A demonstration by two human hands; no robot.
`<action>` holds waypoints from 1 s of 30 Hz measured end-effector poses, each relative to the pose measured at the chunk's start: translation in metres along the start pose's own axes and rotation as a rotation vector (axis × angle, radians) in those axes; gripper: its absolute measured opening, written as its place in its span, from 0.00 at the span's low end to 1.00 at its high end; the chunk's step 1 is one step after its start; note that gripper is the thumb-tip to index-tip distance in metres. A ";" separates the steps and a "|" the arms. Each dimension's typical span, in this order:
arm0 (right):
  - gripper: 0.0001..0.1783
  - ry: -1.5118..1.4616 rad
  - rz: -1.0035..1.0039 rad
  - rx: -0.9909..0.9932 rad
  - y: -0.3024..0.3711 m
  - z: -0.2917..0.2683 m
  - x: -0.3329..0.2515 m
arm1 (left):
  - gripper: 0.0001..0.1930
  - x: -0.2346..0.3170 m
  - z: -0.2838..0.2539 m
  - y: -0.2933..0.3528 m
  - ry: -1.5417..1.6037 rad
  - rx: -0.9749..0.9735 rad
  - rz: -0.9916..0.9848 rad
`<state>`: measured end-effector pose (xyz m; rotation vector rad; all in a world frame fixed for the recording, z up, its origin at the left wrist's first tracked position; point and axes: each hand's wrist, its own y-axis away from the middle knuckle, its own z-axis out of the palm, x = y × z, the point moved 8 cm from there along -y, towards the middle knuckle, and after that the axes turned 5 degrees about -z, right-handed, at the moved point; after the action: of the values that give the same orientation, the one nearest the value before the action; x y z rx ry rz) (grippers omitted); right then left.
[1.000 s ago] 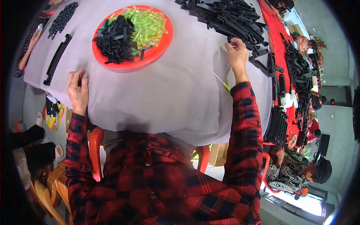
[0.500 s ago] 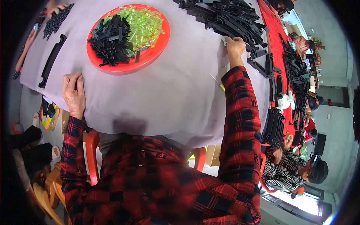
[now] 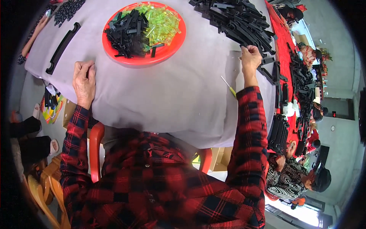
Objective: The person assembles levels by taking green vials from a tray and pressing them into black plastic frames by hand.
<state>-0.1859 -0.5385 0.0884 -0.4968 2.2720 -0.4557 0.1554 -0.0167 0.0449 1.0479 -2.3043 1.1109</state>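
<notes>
My right hand (image 3: 251,57) is at the near edge of a pile of long black plastic bars (image 3: 240,19). Its thumb and fingers are pinched at the near end of one black bar (image 3: 239,37). On the left, my left hand (image 3: 84,82) rests at the table's edge with curled fingers, and nothing shows in it. A single long black bar (image 3: 63,49) with hooked ends lies beyond it. Between the hands, further back, a red plate (image 3: 152,60) bears small black plastic pieces (image 3: 127,34) and clear yellow-green pieces (image 3: 164,26).
A screwdriver (image 3: 229,87) with a yellow-green handle lies left of my right forearm on the grey tablecloth (image 3: 164,95). At far left, another person's arm (image 3: 36,33) is near small dark pieces (image 3: 68,10). A co-worker (image 3: 289,171) sits on the right by a red-covered table (image 3: 292,131).
The view has shifted, so the plate appears further right. My right hand has drawn slightly toward me along the pile's edge. My left hand stays at the table's edge.
</notes>
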 end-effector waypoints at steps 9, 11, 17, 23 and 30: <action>0.08 -0.523 -0.198 -0.534 0.143 -0.078 -0.171 | 0.08 -0.005 -0.010 -0.001 0.022 0.011 0.083; 0.13 -0.360 -0.549 -0.562 0.182 -0.090 -0.206 | 0.09 -0.002 -0.009 -0.001 0.206 -0.018 0.075; 0.15 -0.251 -1.034 -0.816 0.282 -0.103 -0.265 | 0.17 0.056 0.014 0.025 0.654 -0.288 -0.169; 0.11 -0.121 -1.301 -0.945 0.313 -0.092 -0.266 | 0.29 0.085 0.055 0.023 1.077 -0.666 -0.474; 0.09 0.082 -1.420 -0.999 0.311 -0.072 -0.238 | 0.22 0.096 0.072 0.042 0.883 -0.917 -0.191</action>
<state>-0.1519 -0.1446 0.1345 -2.6099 1.6927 0.1024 0.0598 -0.1004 0.0373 0.2874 -1.6010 0.2293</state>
